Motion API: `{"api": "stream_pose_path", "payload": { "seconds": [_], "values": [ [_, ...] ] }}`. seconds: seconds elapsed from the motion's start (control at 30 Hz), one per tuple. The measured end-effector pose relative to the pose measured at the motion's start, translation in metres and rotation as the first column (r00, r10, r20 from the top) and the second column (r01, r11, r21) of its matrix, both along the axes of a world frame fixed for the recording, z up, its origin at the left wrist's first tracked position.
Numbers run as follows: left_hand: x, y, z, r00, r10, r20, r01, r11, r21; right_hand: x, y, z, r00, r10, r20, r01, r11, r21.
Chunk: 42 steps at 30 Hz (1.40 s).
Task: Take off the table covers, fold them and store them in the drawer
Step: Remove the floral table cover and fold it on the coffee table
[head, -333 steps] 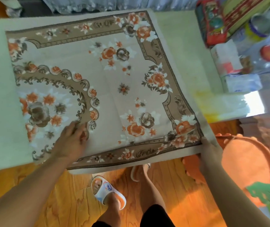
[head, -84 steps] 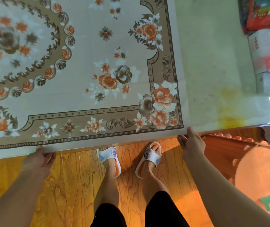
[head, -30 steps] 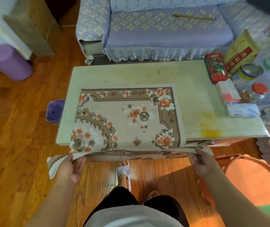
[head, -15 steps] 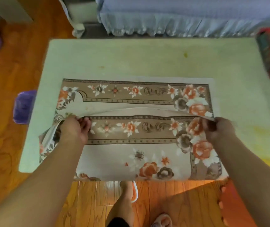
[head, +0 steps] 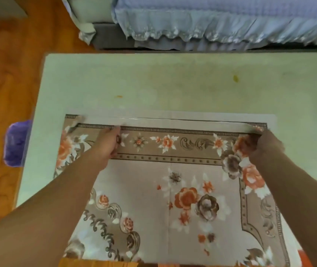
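A beige floral table cover [head: 173,189] with a brown patterned border lies folded over itself on the pale green table [head: 173,83]. Its upper layer reaches almost to the far edge of the layer beneath, which shows as a thin strip beyond it. My left hand [head: 108,142] grips the folded-over edge near its far left. My right hand [head: 265,145] grips the same edge near the far right corner. Both forearms stretch across the cloth.
A sofa with a lilac frilled cover [head: 211,22] stands just beyond the table. A purple bin [head: 16,143] sits on the orange wooden floor [head: 3,93] at the table's left side. Small orange stains mark the tabletop.
Both hands have carried the near edge of the cover further away from me, so the fold now nearly meets the far edge. The camera has leaned in closer over the table.
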<state>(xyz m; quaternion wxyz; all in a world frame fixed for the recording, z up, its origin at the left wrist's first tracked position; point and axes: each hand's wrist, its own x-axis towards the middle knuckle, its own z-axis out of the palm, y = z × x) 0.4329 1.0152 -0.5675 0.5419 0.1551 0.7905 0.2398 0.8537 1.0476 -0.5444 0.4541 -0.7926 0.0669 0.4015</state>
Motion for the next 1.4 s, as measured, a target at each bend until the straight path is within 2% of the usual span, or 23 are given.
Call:
{"api": "stream_pose_path", "payload": {
  "seconds": [0.07,0.1,0.17,0.2,0.23,0.3,0.37,0.4,0.43,0.5,0.57,0.7,0.77,0.8,0.87,0.93,1.03,1.07,1.17,1.3,1.4],
  "values": [
    [0.002,-0.005,-0.013,0.971,-0.225,-0.081,0.224,0.974,-0.015,-0.006,0.001,-0.01,0.993,0.116,0.026,-0.115,0.993,-0.033],
    [0.003,-0.011,-0.013,0.96,-0.26,-0.108,0.259,0.966,-0.025,-0.011,0.001,-0.015,0.97,0.221,0.104,-0.211,0.972,-0.1],
    [0.006,-0.013,-0.014,0.946,-0.282,-0.162,0.286,0.958,0.003,-0.024,-0.002,-0.022,0.83,0.445,0.336,-0.365,0.89,-0.275],
    [0.008,-0.01,-0.014,0.94,-0.285,-0.187,0.293,0.956,0.013,-0.032,-0.003,-0.02,0.722,0.555,0.414,-0.438,0.829,-0.348],
    [0.01,-0.009,-0.013,0.931,-0.298,-0.209,0.307,0.952,0.01,-0.044,-0.004,-0.018,0.573,0.68,0.458,-0.55,0.733,-0.4],
    [0.008,-0.009,-0.015,0.892,-0.356,-0.279,0.363,0.931,-0.028,-0.065,-0.003,-0.022,0.24,0.852,0.465,-0.773,0.458,-0.44],
    [0.005,-0.006,-0.014,0.84,-0.426,-0.336,0.429,0.901,-0.07,-0.091,-0.001,-0.027,-0.059,0.895,0.443,-0.891,0.153,-0.428],
    [0.006,-0.003,-0.011,0.786,-0.479,-0.39,0.482,0.871,-0.099,-0.104,-0.001,-0.029,-0.184,0.878,0.442,-0.905,0.024,-0.424],
    [0.004,0.001,-0.007,0.699,-0.538,-0.471,0.543,0.828,-0.14,-0.117,0.001,-0.031,-0.278,0.842,0.463,-0.902,-0.062,-0.428],
    [-0.007,0.011,-0.001,0.466,-0.605,-0.646,0.632,0.738,-0.236,-0.137,0.01,-0.037,-0.413,0.761,0.5,-0.866,-0.158,-0.474],
    [-0.034,0.023,-0.002,0.262,-0.587,-0.766,0.696,0.665,-0.271,-0.152,0.021,-0.041,-0.492,0.713,0.5,-0.826,-0.2,-0.527],
    [-0.098,0.038,-0.014,-0.026,-0.658,-0.753,0.849,0.383,-0.364,-0.167,0.038,-0.043,-0.562,0.679,0.473,-0.76,-0.198,-0.619],
    [-0.113,0.042,-0.016,-0.106,-0.678,-0.727,0.874,0.286,-0.394,-0.167,0.041,-0.041,-0.562,0.702,0.438,-0.753,-0.214,-0.623],
    [-0.116,0.045,-0.015,-0.116,-0.685,-0.719,0.877,0.269,-0.398,-0.167,0.044,-0.039,-0.543,0.729,0.416,-0.763,-0.222,-0.607],
    [-0.118,0.052,-0.012,-0.076,-0.717,-0.693,0.874,0.287,-0.392,-0.168,0.05,-0.033,-0.506,0.781,0.367,-0.781,-0.234,-0.579],
    [-0.117,0.06,-0.008,-0.01,-0.758,-0.652,0.868,0.317,-0.383,-0.17,0.058,-0.027,-0.526,0.8,0.29,-0.75,-0.275,-0.601],
    [-0.117,0.075,-0.004,-0.035,-0.811,-0.584,0.868,0.264,-0.42,-0.167,0.066,-0.023,-0.529,0.834,0.159,-0.687,-0.31,-0.658],
    [-0.117,0.079,-0.003,-0.047,-0.825,-0.563,0.865,0.248,-0.436,-0.164,0.068,-0.022,-0.491,0.859,0.144,-0.695,-0.287,-0.659],
    [-0.119,0.087,-0.003,-0.039,-0.856,-0.516,0.861,0.234,-0.452,-0.152,0.07,-0.027,-0.327,0.918,0.224,-0.775,-0.124,-0.62],
    [-0.129,0.095,-0.005,0.059,-0.833,-0.55,0.883,0.301,-0.36,-0.154,0.075,-0.041,-0.306,0.887,0.344,-0.802,-0.046,-0.595],
    [-0.13,0.095,-0.009,0.042,-0.764,-0.644,0.879,0.334,-0.339,-0.16,0.078,-0.049,-0.306,0.865,0.399,-0.798,-0.004,-0.602]
  ]
}}
